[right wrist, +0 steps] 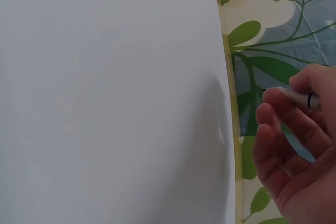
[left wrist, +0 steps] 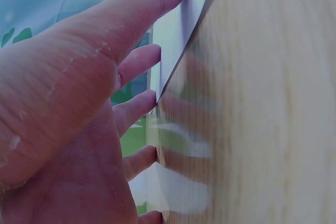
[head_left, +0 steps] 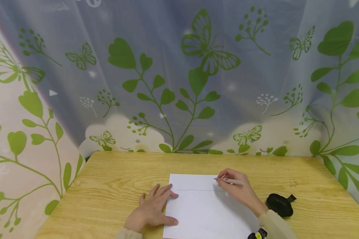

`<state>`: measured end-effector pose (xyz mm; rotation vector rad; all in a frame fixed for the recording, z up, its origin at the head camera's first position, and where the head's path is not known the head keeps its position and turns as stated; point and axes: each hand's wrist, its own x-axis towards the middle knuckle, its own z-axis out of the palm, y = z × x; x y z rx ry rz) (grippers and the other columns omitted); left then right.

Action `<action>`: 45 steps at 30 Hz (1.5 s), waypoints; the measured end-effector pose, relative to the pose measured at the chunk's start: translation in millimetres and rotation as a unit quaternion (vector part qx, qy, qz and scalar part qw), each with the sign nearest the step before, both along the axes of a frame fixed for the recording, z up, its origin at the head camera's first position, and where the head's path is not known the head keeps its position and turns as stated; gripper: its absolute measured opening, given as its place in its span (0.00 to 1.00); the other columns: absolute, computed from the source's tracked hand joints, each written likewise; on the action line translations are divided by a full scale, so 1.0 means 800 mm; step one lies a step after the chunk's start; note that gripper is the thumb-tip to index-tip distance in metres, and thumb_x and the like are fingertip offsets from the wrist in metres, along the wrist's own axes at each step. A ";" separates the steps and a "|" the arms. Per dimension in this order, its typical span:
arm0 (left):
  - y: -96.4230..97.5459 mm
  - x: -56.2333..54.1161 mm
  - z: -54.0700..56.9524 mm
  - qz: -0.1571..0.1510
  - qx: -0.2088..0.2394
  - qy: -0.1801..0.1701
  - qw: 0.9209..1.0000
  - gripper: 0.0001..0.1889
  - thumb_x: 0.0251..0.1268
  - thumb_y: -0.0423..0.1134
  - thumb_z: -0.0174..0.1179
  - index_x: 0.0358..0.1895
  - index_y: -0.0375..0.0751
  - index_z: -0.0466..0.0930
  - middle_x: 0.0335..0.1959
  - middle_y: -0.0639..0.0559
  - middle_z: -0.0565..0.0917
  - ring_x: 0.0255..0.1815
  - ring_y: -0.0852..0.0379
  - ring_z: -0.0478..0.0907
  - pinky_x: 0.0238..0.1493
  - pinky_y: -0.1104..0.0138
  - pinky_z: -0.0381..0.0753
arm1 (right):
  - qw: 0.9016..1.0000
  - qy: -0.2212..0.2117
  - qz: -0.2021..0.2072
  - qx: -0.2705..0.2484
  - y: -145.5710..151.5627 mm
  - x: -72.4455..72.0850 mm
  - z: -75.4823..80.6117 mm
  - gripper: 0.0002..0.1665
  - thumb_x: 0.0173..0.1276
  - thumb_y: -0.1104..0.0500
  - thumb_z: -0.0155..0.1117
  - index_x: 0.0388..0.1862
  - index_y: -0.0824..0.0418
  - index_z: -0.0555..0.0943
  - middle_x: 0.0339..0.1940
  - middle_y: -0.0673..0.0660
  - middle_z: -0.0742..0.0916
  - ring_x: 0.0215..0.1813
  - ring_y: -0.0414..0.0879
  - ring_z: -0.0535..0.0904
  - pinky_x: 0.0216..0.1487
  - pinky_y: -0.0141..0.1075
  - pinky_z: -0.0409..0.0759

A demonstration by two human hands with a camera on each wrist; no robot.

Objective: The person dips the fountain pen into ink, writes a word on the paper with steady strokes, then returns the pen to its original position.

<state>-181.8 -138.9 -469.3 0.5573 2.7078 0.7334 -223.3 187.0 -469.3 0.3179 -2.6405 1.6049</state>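
Note:
A sheet of white paper [head_left: 203,212] lies on the table, with one thin straight line [head_left: 200,190] drawn across its upper part. My right hand [head_left: 239,187] pinches a pale pen [head_left: 234,181] near its tip, over the paper's upper right. In the right wrist view, the pen's dark point shows clear of the paper [right wrist: 115,98]. Spread out at the paper's left edge is my left hand [head_left: 152,209]. Its thumb and index finger touch the paper, while the other fingertips [left wrist: 149,156] rest on the wood.
The wooden table [head_left: 107,186] runs back to a curtain [head_left: 173,83] printed with green leaves and butterflies. A black object with a short strap [head_left: 279,205] lies right of the paper, close to my right forearm. A dark watch [head_left: 258,234] is on my right wrist.

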 end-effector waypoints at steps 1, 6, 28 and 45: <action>0.000 0.000 0.000 0.000 0.001 0.000 1.000 0.36 0.49 0.59 0.77 0.62 0.60 0.73 0.82 0.51 0.59 0.83 0.29 0.46 0.63 0.16 0.41 | 1.000 -0.003 0.000 -0.003 -0.001 -0.002 -0.001 0.09 0.68 0.54 0.72 0.39 0.57 0.84 0.29 0.57 0.88 0.25 0.40 0.79 0.25 0.31 0.74; -0.001 0.001 0.001 -0.001 0.005 -0.002 1.000 0.35 0.50 0.59 0.77 0.62 0.59 0.73 0.83 0.51 0.59 0.83 0.30 0.46 0.63 0.16 0.40 | 1.000 -0.013 0.004 -0.012 -0.006 -0.010 -0.005 0.10 0.69 0.53 0.71 0.40 0.59 0.84 0.31 0.59 0.89 0.26 0.45 0.81 0.25 0.32 0.75; -0.002 0.000 0.002 0.001 0.003 -0.002 1.000 0.36 0.49 0.60 0.77 0.63 0.60 0.73 0.83 0.52 0.59 0.83 0.30 0.46 0.63 0.16 0.41 | 0.999 -0.051 0.001 0.000 -0.015 -0.037 -0.017 0.05 0.70 0.60 0.68 0.39 0.60 0.83 0.29 0.61 0.88 0.24 0.41 0.76 0.25 0.32 0.75; -0.002 0.001 0.001 0.001 0.008 -0.007 1.000 0.35 0.50 0.60 0.76 0.63 0.61 0.73 0.83 0.53 0.59 0.83 0.31 0.45 0.63 0.16 0.40 | 0.999 -0.050 -0.005 0.015 -0.017 -0.042 -0.019 0.04 0.70 0.60 0.67 0.39 0.60 0.84 0.27 0.59 0.88 0.24 0.42 0.78 0.25 0.33 0.75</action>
